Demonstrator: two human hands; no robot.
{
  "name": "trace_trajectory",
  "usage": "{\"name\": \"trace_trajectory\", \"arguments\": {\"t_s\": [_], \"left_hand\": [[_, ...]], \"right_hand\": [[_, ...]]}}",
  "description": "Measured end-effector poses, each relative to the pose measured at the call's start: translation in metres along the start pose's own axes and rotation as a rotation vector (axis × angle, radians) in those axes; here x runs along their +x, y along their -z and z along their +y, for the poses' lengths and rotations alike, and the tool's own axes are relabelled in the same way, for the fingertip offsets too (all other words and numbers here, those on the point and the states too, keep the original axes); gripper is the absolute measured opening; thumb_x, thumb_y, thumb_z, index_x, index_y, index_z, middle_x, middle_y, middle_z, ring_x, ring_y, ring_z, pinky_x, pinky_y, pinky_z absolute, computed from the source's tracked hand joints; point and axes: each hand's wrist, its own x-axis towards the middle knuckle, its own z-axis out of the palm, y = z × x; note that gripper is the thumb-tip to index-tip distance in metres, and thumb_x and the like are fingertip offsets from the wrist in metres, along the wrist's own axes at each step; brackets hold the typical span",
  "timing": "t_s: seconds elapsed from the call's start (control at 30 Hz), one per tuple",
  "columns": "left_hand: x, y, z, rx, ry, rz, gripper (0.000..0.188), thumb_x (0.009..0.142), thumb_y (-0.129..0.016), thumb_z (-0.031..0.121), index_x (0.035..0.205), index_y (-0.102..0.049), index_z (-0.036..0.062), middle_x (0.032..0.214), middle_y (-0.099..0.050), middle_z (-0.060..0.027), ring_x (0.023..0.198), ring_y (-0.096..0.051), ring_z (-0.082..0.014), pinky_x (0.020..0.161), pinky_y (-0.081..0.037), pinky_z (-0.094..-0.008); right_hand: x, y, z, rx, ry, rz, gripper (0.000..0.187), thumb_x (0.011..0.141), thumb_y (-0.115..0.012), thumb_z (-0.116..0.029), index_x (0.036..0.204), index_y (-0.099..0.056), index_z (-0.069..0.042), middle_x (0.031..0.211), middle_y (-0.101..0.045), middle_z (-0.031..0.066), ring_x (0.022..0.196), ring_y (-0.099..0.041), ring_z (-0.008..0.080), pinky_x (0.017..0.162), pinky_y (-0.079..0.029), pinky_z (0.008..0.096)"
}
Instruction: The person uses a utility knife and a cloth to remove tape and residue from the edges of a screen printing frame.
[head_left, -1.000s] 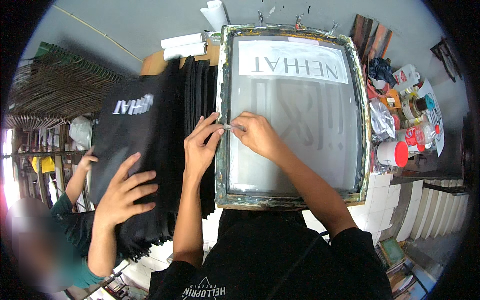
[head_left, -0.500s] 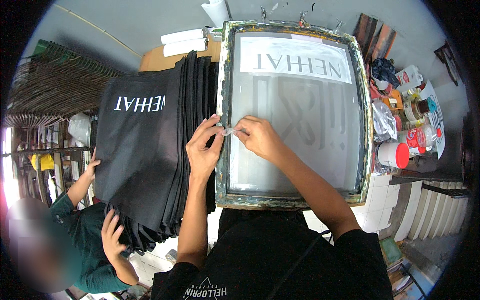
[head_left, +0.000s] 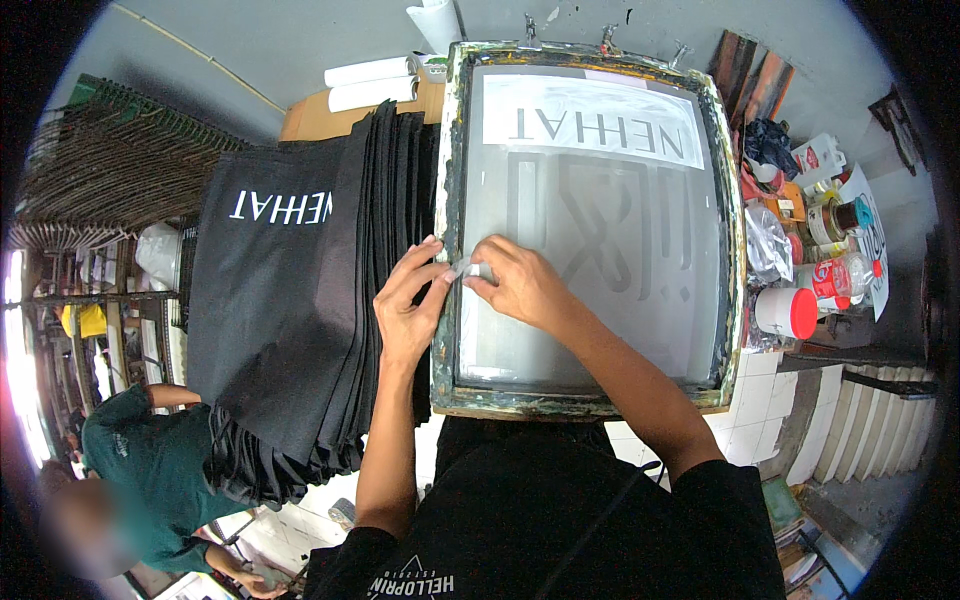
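Note:
Both my hands meet over the left edge of a screen-printing frame (head_left: 736, 330), pinching a small crumpled piece of clear tape (head_left: 460, 268) between them. My left hand (head_left: 408, 310) grips one end with thumb and forefinger, its other fingers bent upward. From the right, my right hand (head_left: 527, 285) holds the other end with thumb and fingertips above the grey mesh (head_left: 620, 340). A white stencil sheet (head_left: 570, 120) with dark lettering covers the mesh's far end. Left of the frame lies a thick stack of black fabric bags (head_left: 270, 300) with white lettering on the top one.
Past the stack, a co-worker in a dark green shirt (head_left: 160, 470) bends low. Rolled white paper (head_left: 370, 82) lies behind the bags. Jars, a red-lidded tub (head_left: 785, 312) and bottles crowd the right side. A wire drying rack (head_left: 120, 160) stands at far left.
My hands have shifted slightly downward, the tape still between them and turned to a steeper slant. The co-worker has drawn both hands off the bag stack and leaned lower.

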Motion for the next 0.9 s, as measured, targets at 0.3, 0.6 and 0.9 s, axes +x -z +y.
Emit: {"name": "trace_trajectory", "arguments": {"t_s": [0.3, 0.6, 0.9], "left_hand": [[0.042, 0.000, 0.016, 0.058, 0.074, -0.144, 0.007, 0.082, -0.071, 0.006, 0.087, -0.070, 0.0020, 0.132, -0.063, -0.0158, 0.126, -0.055, -0.0343, 0.106, -0.042, -0.0430], [0.053, -0.002, 0.011, 0.020, 0.110, -0.220, 0.009, 0.088, -0.065, 0.010, 0.091, -0.066, 0.0017, 0.139, -0.056, -0.0173, 0.129, -0.052, -0.0373, 0.105, -0.042, -0.0430], [0.056, -0.005, 0.008, 0.011, 0.119, -0.246, 0.014, 0.091, -0.064, 0.013, 0.092, -0.065, -0.0005, 0.141, -0.051, -0.0185, 0.130, -0.050, -0.0381, 0.107, -0.041, -0.0446]], "right_hand": [[0.018, 0.015, 0.001, 0.264, -0.323, -0.042, 0.014, 0.086, -0.072, -0.011, 0.092, -0.067, 0.001, 0.081, -0.069, 0.0163, 0.068, -0.068, 0.0272, 0.065, -0.052, 0.0376], [0.021, 0.010, 0.022, 0.325, -0.297, 0.047, 0.017, 0.096, -0.065, -0.014, 0.102, -0.070, 0.001, 0.066, -0.062, 0.0024, 0.058, -0.058, 0.0073, 0.051, -0.045, 0.0247], [0.034, 0.030, -0.005, 0.191, -0.151, 0.017, 0.019, 0.086, -0.075, -0.013, 0.100, -0.072, 0.000, 0.071, -0.065, 0.0056, 0.059, -0.057, 0.0086, 0.055, -0.046, 0.0266]]}}
